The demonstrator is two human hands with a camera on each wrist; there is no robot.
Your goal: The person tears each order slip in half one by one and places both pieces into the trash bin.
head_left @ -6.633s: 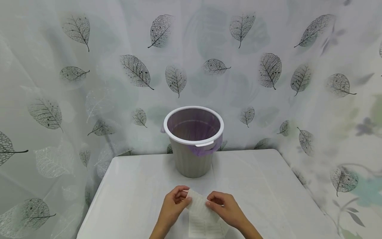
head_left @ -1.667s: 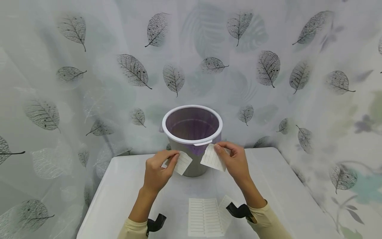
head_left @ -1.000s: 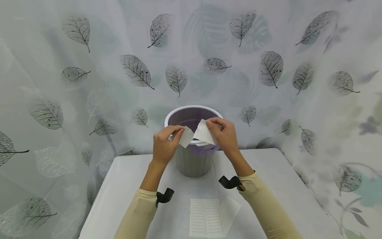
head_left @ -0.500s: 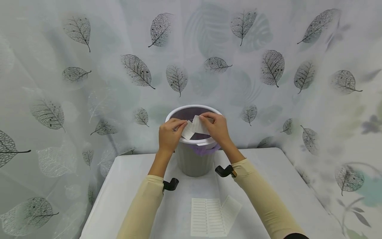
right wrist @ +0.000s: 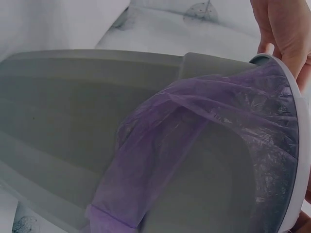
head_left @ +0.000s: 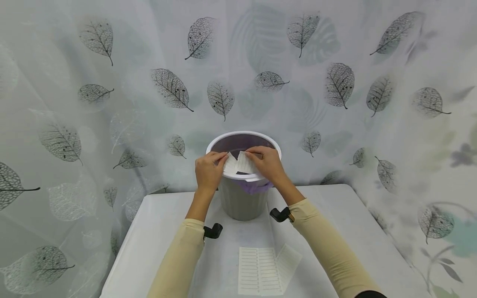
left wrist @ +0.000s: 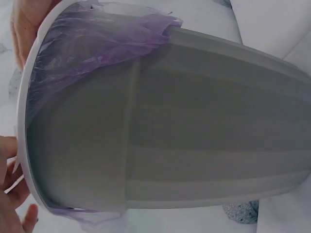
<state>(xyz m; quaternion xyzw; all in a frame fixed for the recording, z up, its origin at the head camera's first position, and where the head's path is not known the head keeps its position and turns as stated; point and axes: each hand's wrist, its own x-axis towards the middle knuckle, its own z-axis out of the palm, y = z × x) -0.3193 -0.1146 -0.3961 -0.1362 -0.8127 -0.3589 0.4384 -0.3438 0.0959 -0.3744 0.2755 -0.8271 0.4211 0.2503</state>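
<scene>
Over the mouth of a grey trash can point(head_left: 242, 203) with a white rim, both hands hold torn pieces of lined paper. The left hand point(head_left: 209, 170) pinches one piece of paper point(head_left: 230, 164) between thumb and fingers. Opposite it, the right hand point(head_left: 267, 163) pinches a second piece of paper point(head_left: 246, 164). The two pieces sit close together, above the opening. A purple trash bag point(right wrist: 160, 126) lines the can and hangs over its outside. In the wrist views the can's wall and rim point(left wrist: 23, 111) hide the papers, and only parts of the hands show.
Sheets of lined paper point(head_left: 259, 271) lie on the white table point(head_left: 167, 223) in front of the can, one slanted at the right point(head_left: 288, 265). A leaf-print curtain point(head_left: 242, 62) hangs close behind and at both sides. Black wrist mounts point(head_left: 213, 231) stick out from the sleeves.
From low over the table, both hands have come forward and up to the can's mouth. The paper, one piece at first, is now in two. Over the last half second the hands barely move.
</scene>
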